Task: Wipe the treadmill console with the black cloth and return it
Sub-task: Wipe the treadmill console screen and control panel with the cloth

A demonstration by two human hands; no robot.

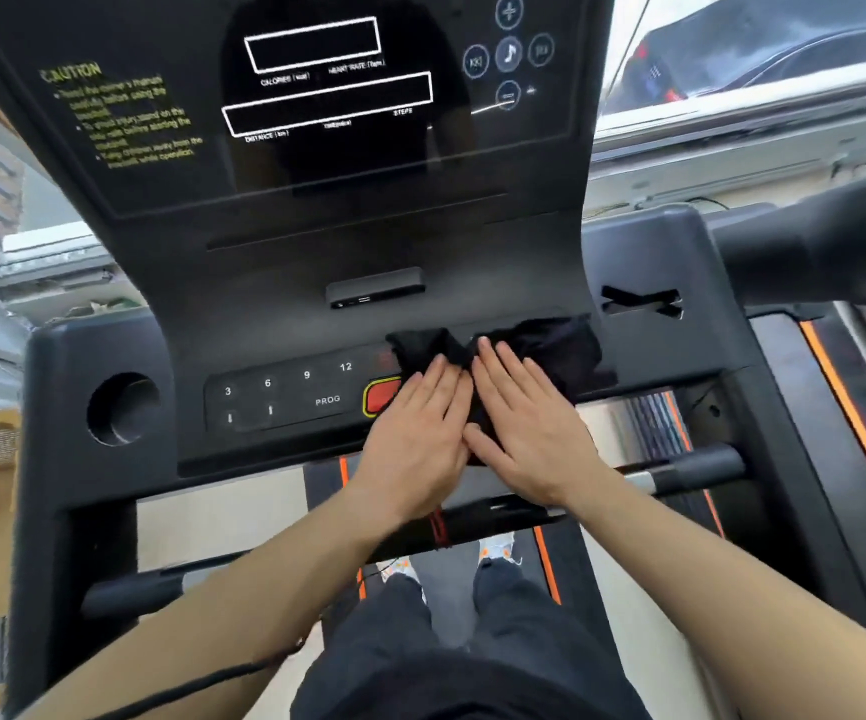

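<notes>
The fingers point(438, 379) of the left hand point(415, 433) are lying flat and stretched out, held close together, pressing down on the black cloth point(524, 356) rather than gripping it. The right hand point(529, 428) is doing the same just beside it, its fingers straight and slightly spread, palm down on the same cloth, with the two hands nearly touching at the thumbs. Neither hand is curling around anything. The cloth is lying bunched on the lower button panel of the treadmill console point(285, 283), toward the panel's right end, with one crumpled part sticking out past the left fingertips and a bigger mound beyond the right ones, reaching up to the panel's far edge. The left hand is partly covering the red button point(379, 398), which is sitting just to the right of the numbered keys point(285, 379). Further left, a round cup holder point(123, 407) is set near the console's left edge. Above, the dark display point(326, 75) is tilting up toward the person, yellow caution text point(124, 114) printed at its left side. Below the console, a handlebar point(680, 472) is crossing under the wrists, and the person's shoes point(495, 550) are standing on the belt point(446, 605).
</notes>
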